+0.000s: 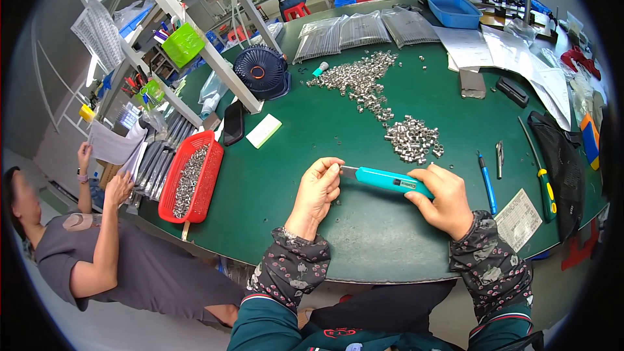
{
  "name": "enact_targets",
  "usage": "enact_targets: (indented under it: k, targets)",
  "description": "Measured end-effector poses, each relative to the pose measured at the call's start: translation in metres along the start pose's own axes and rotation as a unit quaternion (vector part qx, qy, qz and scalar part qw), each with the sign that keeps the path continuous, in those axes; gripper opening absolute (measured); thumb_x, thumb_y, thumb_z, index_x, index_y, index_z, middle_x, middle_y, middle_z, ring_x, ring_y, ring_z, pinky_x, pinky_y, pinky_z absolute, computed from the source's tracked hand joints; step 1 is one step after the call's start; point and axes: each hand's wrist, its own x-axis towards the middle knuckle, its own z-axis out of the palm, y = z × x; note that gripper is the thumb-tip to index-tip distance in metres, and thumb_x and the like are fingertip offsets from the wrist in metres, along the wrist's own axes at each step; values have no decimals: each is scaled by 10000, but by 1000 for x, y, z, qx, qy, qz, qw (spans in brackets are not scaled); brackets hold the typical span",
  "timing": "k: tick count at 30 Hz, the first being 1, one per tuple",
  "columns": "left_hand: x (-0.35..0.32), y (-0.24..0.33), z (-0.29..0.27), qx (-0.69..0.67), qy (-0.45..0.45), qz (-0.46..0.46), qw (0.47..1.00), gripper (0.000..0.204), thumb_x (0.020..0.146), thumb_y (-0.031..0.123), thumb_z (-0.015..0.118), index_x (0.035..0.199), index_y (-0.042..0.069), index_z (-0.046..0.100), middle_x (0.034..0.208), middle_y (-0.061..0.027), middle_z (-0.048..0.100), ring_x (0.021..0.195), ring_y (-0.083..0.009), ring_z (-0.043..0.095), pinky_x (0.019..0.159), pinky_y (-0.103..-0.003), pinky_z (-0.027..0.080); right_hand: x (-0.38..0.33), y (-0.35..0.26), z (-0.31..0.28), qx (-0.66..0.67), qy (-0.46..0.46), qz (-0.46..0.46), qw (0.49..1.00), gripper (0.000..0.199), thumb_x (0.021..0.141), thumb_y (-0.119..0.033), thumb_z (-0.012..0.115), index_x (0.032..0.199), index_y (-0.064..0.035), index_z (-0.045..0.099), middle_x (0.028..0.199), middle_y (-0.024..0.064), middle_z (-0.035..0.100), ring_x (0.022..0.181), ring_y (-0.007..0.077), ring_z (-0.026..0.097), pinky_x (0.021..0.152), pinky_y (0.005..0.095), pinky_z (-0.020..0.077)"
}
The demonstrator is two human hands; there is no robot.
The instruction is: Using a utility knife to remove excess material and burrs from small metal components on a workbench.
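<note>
My right hand [443, 196] is wrapped round the right end of a long teal hand tool [380, 179]. A flat grey metal tip [349, 172] sticks out of its left end, and a small dark window or slider shows on its side. My left hand [318, 185] is closed in a pinch at that tip. Whatever small thing may sit between its fingertips is hidden. Just beyond the tool lies a heap of short silver metal rings [413, 140], and a larger spread of the same rings [364, 81] reaches away from it.
At left stands a red basket [214, 175] of metal parts, with a phone [234, 123] and a fan [260, 71] behind. A blue pen [486, 182] and a screwdriver [547, 195] lie at right. Bagged tubes [364, 29] lie far back. Another person [117, 240] holds papers at left.
</note>
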Motion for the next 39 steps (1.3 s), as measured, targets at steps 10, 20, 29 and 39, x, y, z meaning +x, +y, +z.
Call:
enact_targets:
  k: [10, 20, 29, 39]
  targets:
    - [-1, 0, -1, -42, -11, 0, 999, 147, 849, 83, 475, 992, 48, 474, 806, -27, 499, 471, -13, 305, 352, -132, 230, -1, 5, 4, 32, 45, 22, 998, 239, 673, -137, 637, 872, -28, 560, 703, 109, 529, 607, 264, 535, 538, 324, 416]
    - [-3, 5, 5, -18, -5, 24, 1000, 133, 851, 68, 465, 978, 35, 487, 805, -22, 497, 467, -15, 311, 352, -128, 240, -1, 6, 4, 81, -17, 70, 994, 257, 676, -163, 644, 872, -15, 567, 743, 110, 555, 661, 259, 549, 588, 323, 430]
    - [-2, 3, 3, 4, 3, 33, 999, 155, 835, 53, 491, 988, 36, 493, 799, -7, 489, 478, -13, 314, 362, -128, 236, -1, 6, 2, 98, -29, 80, 992, 260, 678, -160, 639, 876, -7, 569, 762, 120, 564, 691, 262, 556, 615, 324, 437]
    - [-2, 2, 1, 51, -15, 23, 998, 149, 836, 59, 491, 982, 28, 491, 786, -11, 481, 478, -12, 321, 365, -130, 241, -2, 7, 3, 86, -23, 84, 992, 250, 677, -152, 640, 870, -8, 571, 768, 125, 567, 688, 261, 563, 609, 323, 438]
